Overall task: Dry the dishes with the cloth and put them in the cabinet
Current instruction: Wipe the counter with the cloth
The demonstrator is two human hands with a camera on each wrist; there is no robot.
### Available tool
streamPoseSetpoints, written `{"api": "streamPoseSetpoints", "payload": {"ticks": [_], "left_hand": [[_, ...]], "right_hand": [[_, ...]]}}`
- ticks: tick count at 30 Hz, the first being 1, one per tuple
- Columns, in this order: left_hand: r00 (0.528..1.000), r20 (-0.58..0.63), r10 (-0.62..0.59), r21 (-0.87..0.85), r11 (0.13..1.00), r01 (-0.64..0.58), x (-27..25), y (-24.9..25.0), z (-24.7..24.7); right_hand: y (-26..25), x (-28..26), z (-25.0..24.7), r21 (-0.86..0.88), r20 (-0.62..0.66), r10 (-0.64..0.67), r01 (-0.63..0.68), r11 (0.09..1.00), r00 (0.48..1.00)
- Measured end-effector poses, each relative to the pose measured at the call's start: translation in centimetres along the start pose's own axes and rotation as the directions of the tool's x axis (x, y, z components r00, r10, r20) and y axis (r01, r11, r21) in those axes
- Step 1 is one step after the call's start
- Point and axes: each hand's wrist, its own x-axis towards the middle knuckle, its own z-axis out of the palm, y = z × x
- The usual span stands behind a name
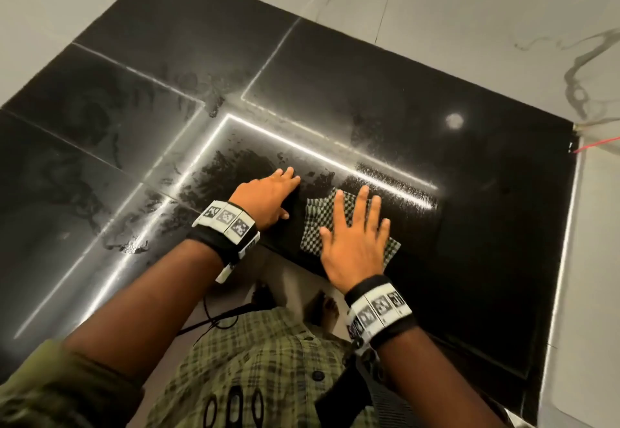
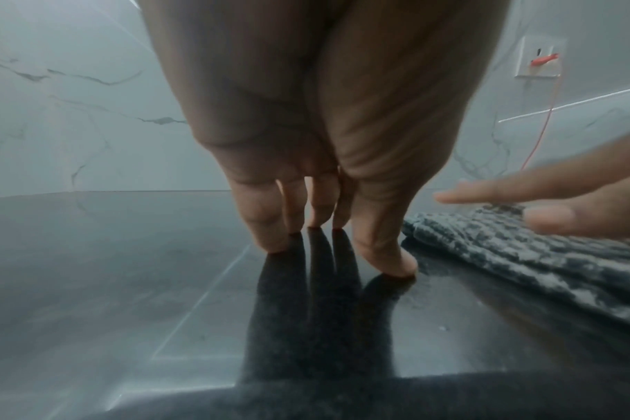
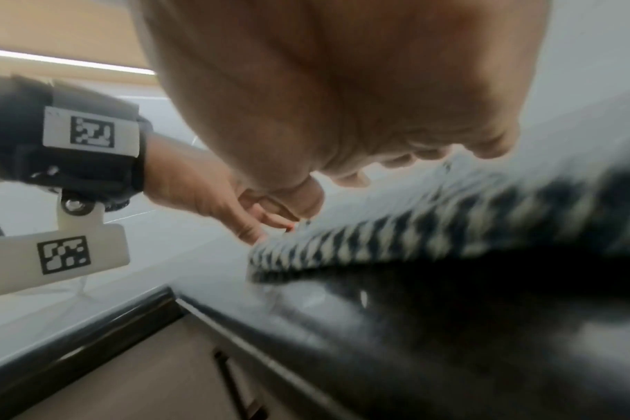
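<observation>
Standing at black glossy countertop (image 1: 436, 92), head view looking straight down; lying folded near front edge at approx 5 o'clock of the frame centre: checked cloth (image 1: 315, 226), green-and-white weave, flat on the stone; hovering spread over cloth w/ fingers straight and splayed: right hand (image 1: 352, 243), palm down, gripping nothing; prob. just above or lightly touching the fabric, contact unclear since right wrist view is blurred; showing there only palm underside and cloth edge (image 3: 378, 241) beneath it.

Resting at 9 o'clock of the cloth, just beside it but apart: left hand (image 1: 268, 199), fingers straight and together, tips touching the bare counter, holding nothing; confirming in left wrist view: fingertips (image 2: 270, 241) and thumb pressing down on the shiny surface (image 2: 126, 284), mirrored below; cloth (image 2: 522, 255) lying at 3 o'clock of them, w/ right-hand fingers (image 2: 543, 218) above it.

Showing wet smears and droplets on the counter from 9 to 12 o'clock of the left hand; reflecting bright light strips across the stone; bordering at 12 and 3 o'clock: white marbled wall (image 1: 469, 8); wearing marker-tagged bands on both wrists, plus green plaid shirt (image 1: 251, 360) at 6 o'clock.
</observation>
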Motion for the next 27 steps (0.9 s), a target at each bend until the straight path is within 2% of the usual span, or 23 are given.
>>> {"api": "streamPoseSetpoints", "payload": {"ticks": [2, 5, 7, 10, 12, 14, 16, 21, 25, 27], "left_hand": [[0.999, -0.039, -0.007, -0.032, 0.999, 0.005, -0.6, -1.2, 0.4], [0.994, -0.060, -0.093, -0.077, 0.993, 0.089, -1.8, -4.0, 1.3], [0.983, -0.080, -0.165, -0.103, 0.982, 0.157, -2.6, -6.2, 1.9], [0.963, -0.083, -0.256, -0.122, 0.962, 0.245, -3.5, -9.5, 2.7], [0.955, -0.066, -0.290, -0.128, 0.951, 0.280, -4.1, -11.0, 3.0], [0.962, -0.044, -0.268, -0.093, 0.960, 0.263, -4.5, -11.5, 3.4], [0.970, -0.039, -0.240, -0.034, 0.971, 0.238, -4.7, -11.5, 3.5], [0.973, -0.052, -0.226, 0.049, 0.972, 0.228, -4.8, -11.2, 2.8], [0.969, -0.029, -0.244, 0.057, 0.968, 0.245, -4.9, -11.2, 1.9], [0.965, -0.011, -0.264, 0.026, 0.964, 0.264, -5.2, -11.1, 1.4]], "right_hand": [[0.7, -0.8, -0.5, -0.030, 0.069, 0.001, 0.001, 1.000, 0.998], [-0.3, -2.0, 0.0, -0.032, 0.189, 0.026, -0.020, 0.999, 0.982], [-1.8, -2.0, 0.9, -0.060, 0.174, 0.000, 0.010, 0.998, 0.985], [-4.1, -1.7, 1.6, -0.167, 0.040, -0.087, 0.093, 0.982, 0.995], [-5.3, -1.1, 2.0, -0.138, 0.104, -0.108, 0.122, 0.983, 0.989], [-6.0, -0.4, 1.6, -0.067, 0.194, -0.081, 0.096, 0.993, 0.978], [-6.2, 1.0, 1.2, -0.020, 0.202, -0.091, 0.097, 0.995, 0.975], [-4.3, 9.4, -0.6, 0.014, 0.172, -0.062, 0.061, 0.998, 0.983], [-1.9, 19.7, -4.1, -0.119, 0.091, 0.042, -0.031, 0.992, 0.995], [-1.3, 23.2, -6.3, -0.180, 0.086, 0.090, -0.073, 0.981, 0.992]]}}
